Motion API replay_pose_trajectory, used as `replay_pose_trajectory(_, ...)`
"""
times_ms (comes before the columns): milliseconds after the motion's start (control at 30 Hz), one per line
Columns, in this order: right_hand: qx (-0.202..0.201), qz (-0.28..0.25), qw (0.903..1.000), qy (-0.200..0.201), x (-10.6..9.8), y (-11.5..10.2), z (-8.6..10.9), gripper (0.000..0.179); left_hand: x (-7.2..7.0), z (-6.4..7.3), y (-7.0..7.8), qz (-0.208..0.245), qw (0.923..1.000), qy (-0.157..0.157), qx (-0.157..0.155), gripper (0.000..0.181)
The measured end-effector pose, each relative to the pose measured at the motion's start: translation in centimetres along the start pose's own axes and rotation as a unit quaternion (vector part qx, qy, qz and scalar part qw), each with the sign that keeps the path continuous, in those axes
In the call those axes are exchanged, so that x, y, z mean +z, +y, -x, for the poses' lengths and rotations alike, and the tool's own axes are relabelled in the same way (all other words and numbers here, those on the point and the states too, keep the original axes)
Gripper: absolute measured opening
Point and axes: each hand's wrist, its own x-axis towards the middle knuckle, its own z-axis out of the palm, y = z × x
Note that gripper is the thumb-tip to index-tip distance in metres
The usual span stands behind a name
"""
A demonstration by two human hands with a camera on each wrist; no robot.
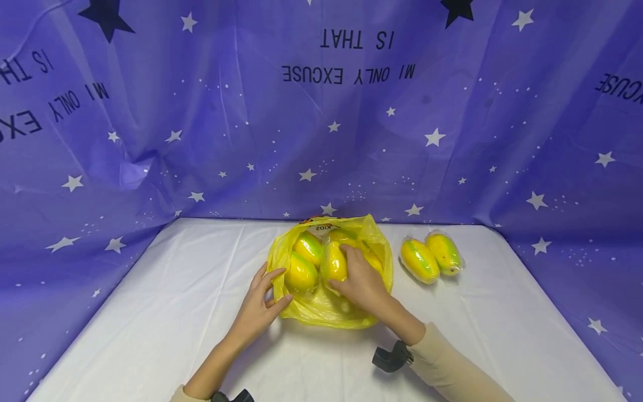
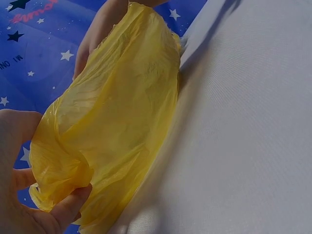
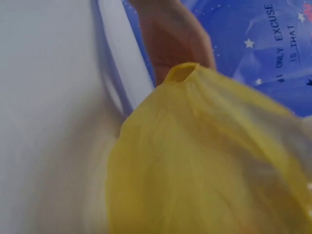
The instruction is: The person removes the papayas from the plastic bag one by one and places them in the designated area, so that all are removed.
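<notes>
A yellow plastic bag (image 1: 326,317) stands with its mouth spread on the white table, holding several yellow-green mangoes in clear wrap. My left hand (image 1: 255,310) grips the bag's left rim; in the left wrist view its fingers (image 2: 70,204) bend round the crumpled yellow film. Inside the mouth, my right hand (image 1: 365,280) grips one wrapped mango (image 1: 334,261), thumb on the near side and fingers over the top. Two mangoes (image 1: 302,273) lie at the bag's left, beside the left hand. The bag wall (image 3: 185,161) hides the right fingers in the right wrist view.
Two more wrapped mangoes, one at the left (image 1: 420,261) and one at the right (image 1: 444,254), lie side by side on the table to the right of the bag. A purple star-printed curtain (image 1: 281,145) rises behind the white tabletop (image 1: 166,312) and along its sides.
</notes>
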Motion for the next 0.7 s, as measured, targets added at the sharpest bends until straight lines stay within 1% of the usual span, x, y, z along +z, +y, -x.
replay_pose_trajectory(233,-0.007,-0.039,0.9992,0.004,-1.7,-0.6,1.1,0.084,0.0,0.0,0.1,-0.001,1.0000,0.000,-0.001,0.058)
replay_pose_trajectory(467,-0.009,-0.060,0.9982,0.004,-3.1,-1.0,1.7,0.081,0.0,0.0,0.0,0.003,1.0000,-0.001,-0.004,0.058)
replay_pose_trajectory(700,-0.025,-0.078,0.9966,0.009,-4.2,-1.1,2.2,0.079,-0.1,-0.1,0.1,0.002,1.0000,0.000,-0.007,0.058)
